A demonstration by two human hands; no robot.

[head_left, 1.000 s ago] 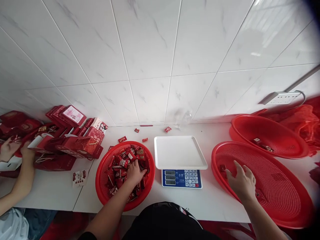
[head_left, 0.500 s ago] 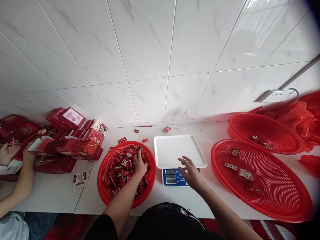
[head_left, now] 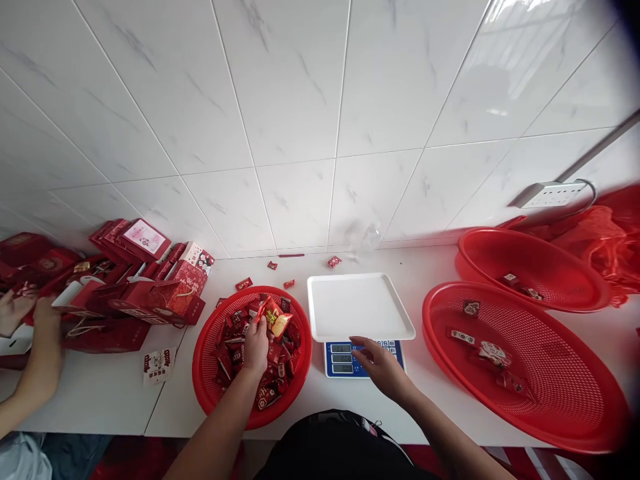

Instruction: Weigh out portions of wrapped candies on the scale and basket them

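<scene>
My left hand (head_left: 257,345) is raised over the round red basket (head_left: 210,387) of red-wrapped candies (head_left: 235,343), its fingers pinched on a few candy packets (head_left: 274,319), one with an orange-yellow face. My right hand (head_left: 380,363) hovers open, fingers spread, over the blue keypad of the kitchen scale (head_left: 364,357). The scale's white tray (head_left: 357,305) holds nothing. To the right, a large red basket (head_left: 560,400) holds a few loose candies (head_left: 487,350).
A second large red basket (head_left: 535,267) lies behind it with two or three candies. Red gift boxes and bags (head_left: 145,293) are piled at left, where another person's hands (head_left: 30,313) work. Stray candies (head_left: 335,261) lie by the tiled wall. A power strip (head_left: 550,193) is at the right.
My right hand left the large right basket and came over the scale's keypad. My left hand lifted out of the candy pile holding a few packets.
</scene>
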